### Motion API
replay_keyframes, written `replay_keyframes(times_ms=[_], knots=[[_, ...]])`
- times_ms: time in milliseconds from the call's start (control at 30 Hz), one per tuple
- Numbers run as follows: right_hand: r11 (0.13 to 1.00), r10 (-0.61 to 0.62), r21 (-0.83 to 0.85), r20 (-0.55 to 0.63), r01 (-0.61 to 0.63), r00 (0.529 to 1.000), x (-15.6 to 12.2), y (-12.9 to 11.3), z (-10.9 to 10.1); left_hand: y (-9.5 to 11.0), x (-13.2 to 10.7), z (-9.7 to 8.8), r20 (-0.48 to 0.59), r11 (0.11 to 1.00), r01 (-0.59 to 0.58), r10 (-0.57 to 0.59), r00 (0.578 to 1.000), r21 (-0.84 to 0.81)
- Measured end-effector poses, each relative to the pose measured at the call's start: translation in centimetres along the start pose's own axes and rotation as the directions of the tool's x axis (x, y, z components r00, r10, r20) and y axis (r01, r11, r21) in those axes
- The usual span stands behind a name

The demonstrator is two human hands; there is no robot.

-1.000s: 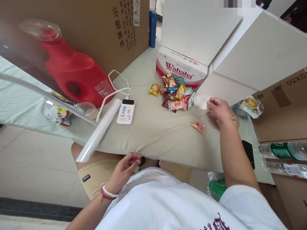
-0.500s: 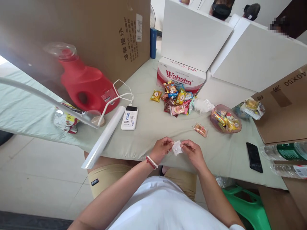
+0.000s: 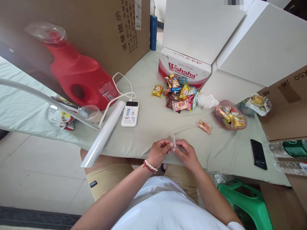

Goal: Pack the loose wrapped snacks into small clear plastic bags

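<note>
Over the front edge of the table, my left hand [image 3: 159, 151] and my right hand [image 3: 186, 153] meet at the fingertips. Both pinch a small crumpled piece of clear plastic film [image 3: 174, 140], now seen narrow and mostly hidden by the fingers. Beyond my right hand lies one wrapped snack [image 3: 204, 126]. A pink see-through bowl [image 3: 217, 118] of wrapped snacks stands to its right. Farther back, a pile of wrapped snacks [image 3: 181, 95] rests against a Wahaba-lettered carton [image 3: 184, 67], with a clump of clear plastic [image 3: 207, 101] beside it.
To the left are a white power bank [image 3: 130, 114] with its cable, a white roll [image 3: 103, 135] and a big red jug [image 3: 81, 73]. A black phone [image 3: 258, 154] and plastic bottles [image 3: 291, 149] lie at the right. A green stool [image 3: 249, 201] stands below the table edge.
The plastic film was spread flat between my two hands; now it is bunched narrow and my fingertips have come together. The camera view has shifted slightly.
</note>
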State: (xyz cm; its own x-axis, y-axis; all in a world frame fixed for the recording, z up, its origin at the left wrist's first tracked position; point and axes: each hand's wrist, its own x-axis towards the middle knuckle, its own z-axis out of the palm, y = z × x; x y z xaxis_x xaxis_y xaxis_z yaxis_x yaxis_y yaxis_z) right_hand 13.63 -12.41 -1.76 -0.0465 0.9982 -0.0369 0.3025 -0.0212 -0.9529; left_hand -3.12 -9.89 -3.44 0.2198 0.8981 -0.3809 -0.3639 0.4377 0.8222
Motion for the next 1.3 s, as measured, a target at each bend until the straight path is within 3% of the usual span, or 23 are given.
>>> replay_keyframes(times_ms=[100, 167, 333, 400, 667, 800, 900, 967, 1000, 1067, 1167, 1300], knots=[[0.949, 0.174, 0.263, 0.024, -0.175, 0.984, 0.3, 0.6, 1.4, -0.4, -0.3, -0.7, -0.008, 1.0, 0.01, -0.01, 1.0, -0.017], [0.891, 0.234, 0.397, 0.018, -0.221, 0.972, 0.4, 0.8, 1.8, -0.3, -0.6, -1.5, -0.016, 0.999, 0.004, -0.004, 1.0, -0.033], [0.705, 0.361, 0.643, 0.037, -0.299, 0.932, 0.4, 0.4, 0.5, 1.0, -1.2, -3.2, -0.051, 0.988, -0.042, 0.035, 0.998, -0.149], [0.682, 0.374, 0.66, 0.056, -0.316, 0.926, 0.2, 0.2, -0.1, 1.6, -1.4, -3.6, -0.023, 0.972, -0.02, 0.015, 1.0, -0.234], [0.754, 0.287, 0.622, -0.023, -0.211, 0.958, -0.4, 0.4, -0.1, 2.0, -1.4, -4.1, 0.098, 0.914, 0.099, -0.066, 0.993, -0.393], [0.796, 0.279, 0.551, 0.033, -0.25, 0.96, -0.6, 0.9, -0.1, 1.7, -1.2, -3.6, 0.043, 0.983, 0.089, -0.083, 0.996, -0.161], [0.891, 0.267, 0.414, -0.148, -0.186, 0.952, -0.8, 1.1, -0.1, 1.8, -1.3, -3.3, 0.064, 0.989, 0.074, -0.066, 0.996, -0.129], [0.956, 0.173, 0.277, -0.26, -0.099, 0.95, -0.9, 0.8, 0.3, 2.1, -1.6, -3.2, 0.106, 0.982, 0.071, -0.053, 0.993, -0.175], [0.972, 0.125, 0.226, -0.25, -0.068, 0.96, -0.9, 0.5, 0.6, 2.3, -1.7, -3.1, 0.134, 0.98, 0.075, -0.05, 0.99, -0.186], [0.98, 0.088, 0.188, -0.12, -0.065, 0.989, -0.7, -0.1, 1.5, 2.8, -2.0, -3.1, 0.195, 0.979, 0.094, -0.057, 0.979, -0.183], [0.961, 0.152, 0.229, 0.026, -0.154, 0.988, -0.1, -0.8, 2.5, 3.5, -2.3, -3.3, 0.237, 0.975, 0.137, -0.093, 0.967, -0.177], [0.886, 0.277, 0.403, -0.068, -0.228, 0.958, 0.1, -0.7, 0.9, 4.1, -2.3, -4.4, 0.161, 0.977, 0.102, -0.072, 0.984, -0.189]])
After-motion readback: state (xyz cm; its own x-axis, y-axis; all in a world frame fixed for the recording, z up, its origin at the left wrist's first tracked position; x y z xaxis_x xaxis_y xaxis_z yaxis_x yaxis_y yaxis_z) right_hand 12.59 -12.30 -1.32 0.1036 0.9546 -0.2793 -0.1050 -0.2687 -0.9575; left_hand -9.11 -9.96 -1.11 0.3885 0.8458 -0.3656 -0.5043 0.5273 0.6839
